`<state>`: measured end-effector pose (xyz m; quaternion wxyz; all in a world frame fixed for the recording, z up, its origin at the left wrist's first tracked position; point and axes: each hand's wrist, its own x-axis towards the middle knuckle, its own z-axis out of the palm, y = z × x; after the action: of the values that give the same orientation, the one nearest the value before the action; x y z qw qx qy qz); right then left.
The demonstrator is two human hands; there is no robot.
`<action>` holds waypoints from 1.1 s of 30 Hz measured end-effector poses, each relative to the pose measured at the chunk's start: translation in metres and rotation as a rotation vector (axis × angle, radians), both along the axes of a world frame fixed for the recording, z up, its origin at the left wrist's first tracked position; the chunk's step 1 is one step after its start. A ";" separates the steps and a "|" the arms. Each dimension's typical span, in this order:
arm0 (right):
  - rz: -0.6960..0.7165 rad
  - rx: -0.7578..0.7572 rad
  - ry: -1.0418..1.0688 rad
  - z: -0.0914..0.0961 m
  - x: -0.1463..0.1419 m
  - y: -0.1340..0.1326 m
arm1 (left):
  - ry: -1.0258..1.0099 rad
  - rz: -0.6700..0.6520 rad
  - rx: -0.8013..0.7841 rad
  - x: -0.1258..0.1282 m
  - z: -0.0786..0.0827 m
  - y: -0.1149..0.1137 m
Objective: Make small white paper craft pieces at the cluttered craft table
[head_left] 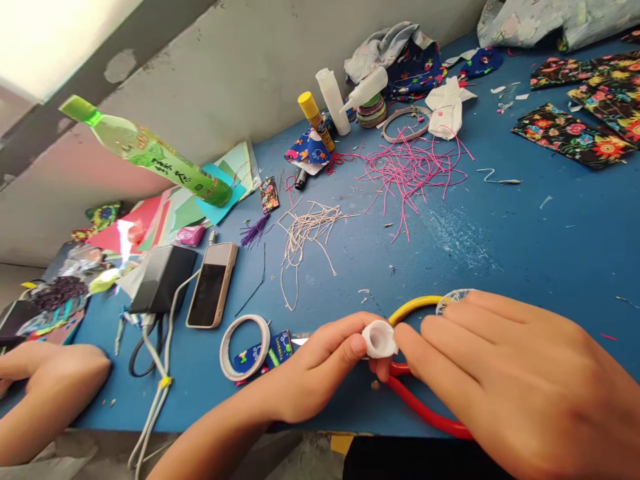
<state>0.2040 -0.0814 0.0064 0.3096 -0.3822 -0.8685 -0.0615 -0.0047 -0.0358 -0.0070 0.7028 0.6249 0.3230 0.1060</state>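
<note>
My left hand point(325, 360) pinches a small hollow white cap point(380, 339) between thumb and fingers, its open end facing me. Close against the right of the cap is my right hand point(505, 373), back upward and fingers curled; anything under its fingers is hidden. A see-through piece with a whitish pattern point(453, 298) shows at its knuckles. Below both hands lie scissors with a yellow and red handle point(425, 410), partly covered. Left of my left hand, a roll of tape point(225, 347) rests over a blue patterned scrap point(281, 347).
A phone point(213, 287), black box point(163, 280) and cables point(163, 400) lie left, near another person's arm point(55, 393). Behind are cream strings point(310, 230), pink strings point(410, 167), a green bottle point(150, 153), a glue stick point(316, 120), white bottles point(333, 100) and floral fabric point(575, 137).
</note>
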 end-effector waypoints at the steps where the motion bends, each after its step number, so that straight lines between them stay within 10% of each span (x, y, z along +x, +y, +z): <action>1: 0.004 0.008 0.016 0.000 -0.001 0.000 | -0.015 -0.005 -0.016 0.000 0.000 0.001; 19: 0.088 0.032 0.105 -0.005 -0.011 -0.001 | -0.336 -0.051 -0.665 0.006 -0.012 0.001; 33: 0.094 0.088 0.182 -0.019 -0.015 -0.006 | -0.363 -0.268 -0.802 0.007 -0.017 0.002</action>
<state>0.1886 -0.0872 -0.0129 0.4061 -0.3310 -0.8503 -0.0498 0.0024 -0.0333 -0.0239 0.9418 0.3113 0.1265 -0.0112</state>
